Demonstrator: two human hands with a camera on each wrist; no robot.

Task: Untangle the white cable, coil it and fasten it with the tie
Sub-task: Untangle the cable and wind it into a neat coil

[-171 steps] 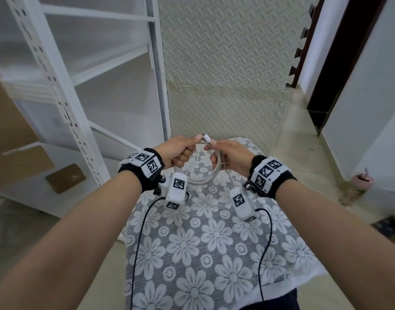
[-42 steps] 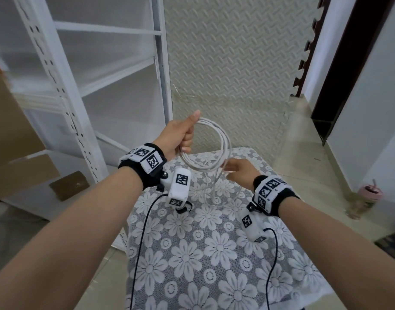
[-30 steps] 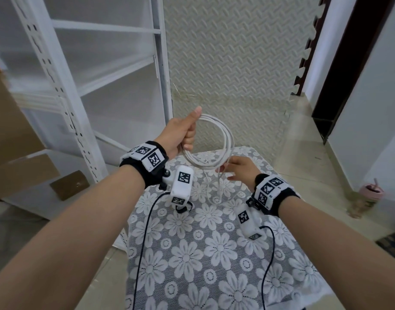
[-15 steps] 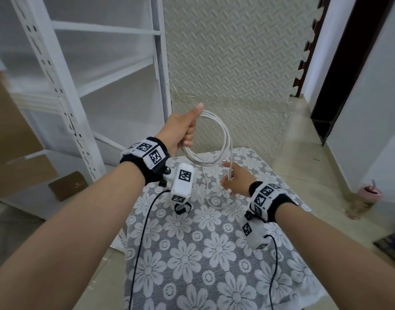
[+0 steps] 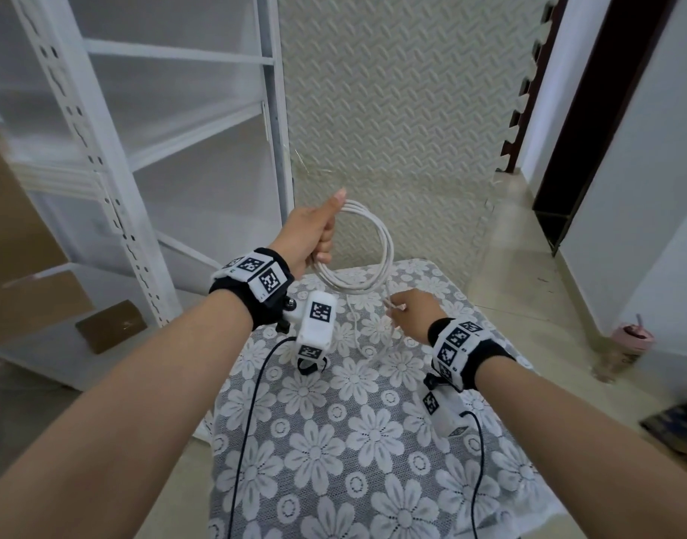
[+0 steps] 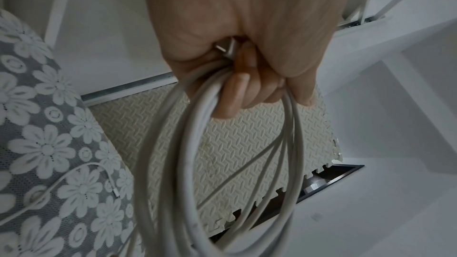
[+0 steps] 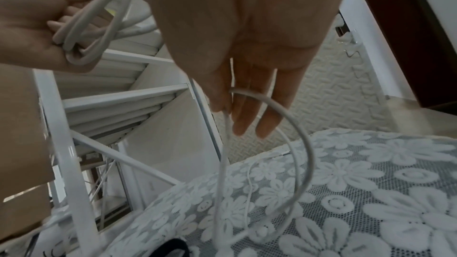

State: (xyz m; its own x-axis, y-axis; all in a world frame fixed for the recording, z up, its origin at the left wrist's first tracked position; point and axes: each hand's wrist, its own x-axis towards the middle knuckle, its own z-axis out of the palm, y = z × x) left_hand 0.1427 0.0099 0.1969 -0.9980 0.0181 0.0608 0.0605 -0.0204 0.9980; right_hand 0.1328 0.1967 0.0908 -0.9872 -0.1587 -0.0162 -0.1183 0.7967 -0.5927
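Observation:
The white cable (image 5: 389, 250) is wound into a round coil of several loops. My left hand (image 5: 330, 231) grips the coil at its left side, thumb up, and holds it raised above the far edge of the table. In the left wrist view the fingers (image 6: 247, 89) curl round the loops (image 6: 296, 140), and a metal plug (image 6: 223, 48) shows inside the fist. My right hand (image 5: 392, 305) is lower and to the right, pinching the loose tail (image 7: 307, 144) between thumb and fingers. The tail hangs down onto the tablecloth. I see no tie.
The small table carries a grey cloth with white flowers (image 5: 373, 441). A white metal shelf rack (image 5: 112, 188) stands close on the left, with cardboard (image 5: 108, 324) at its foot. A cream foam mat (image 5: 392, 110) covers the wall behind. A pink cup (image 5: 629, 340) stands on the floor at the right.
My left hand has raised the coil a little. My right hand has slid down along the loose tail, away from the coil and toward me.

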